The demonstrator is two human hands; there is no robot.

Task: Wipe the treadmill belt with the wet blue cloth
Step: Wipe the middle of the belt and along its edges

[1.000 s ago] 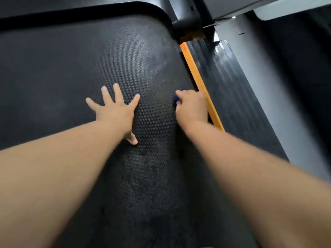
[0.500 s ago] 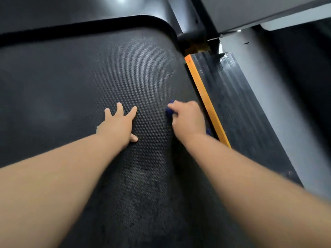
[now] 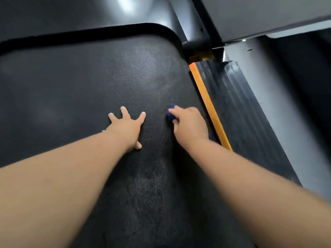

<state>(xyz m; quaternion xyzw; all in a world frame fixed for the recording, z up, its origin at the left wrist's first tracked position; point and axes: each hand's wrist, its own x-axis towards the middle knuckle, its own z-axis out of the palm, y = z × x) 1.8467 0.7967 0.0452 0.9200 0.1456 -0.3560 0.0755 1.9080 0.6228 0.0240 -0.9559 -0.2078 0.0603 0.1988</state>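
Pressing down on the treadmill belt [image 3: 86, 90], the right hand [image 3: 190, 127] forms a grip clenched over the blue cloth [image 3: 170, 114], which is bunched beneath the palm. Only a small dark-blue fold shows, emerging just ahead of the fingertips [image 3: 172, 110] on the side towards the left hand; a second sliver of blue appears at the wrist side of the grip, close to the orange strip [image 3: 208, 104]. That strip runs just beside the grip on its outer side, and beyond it lies the ribbed black side rail [image 3: 238, 108], then a grey frame edge [image 3: 275, 111].

The left hand [image 3: 128, 127] lies flat on the belt, fingers spread and released, holding nothing; it rests near the grip on its inner side, apart from the cloth, with bare belt between the two. Its thumb points back towards the forearm.

Behind the grip, between the two forearms, the textured belt surface shows darker, mottled patches. Ahead of the grip a paler sheen crosses the belt. Further ahead, the belt ends at a curved black border [image 3: 100, 31], with the glossy dark housing [image 3: 86, 11] beyond and a grey upright [image 3: 189, 25] ahead of the strip's far end. Both forearms enter from the near edge, bare to the wrist
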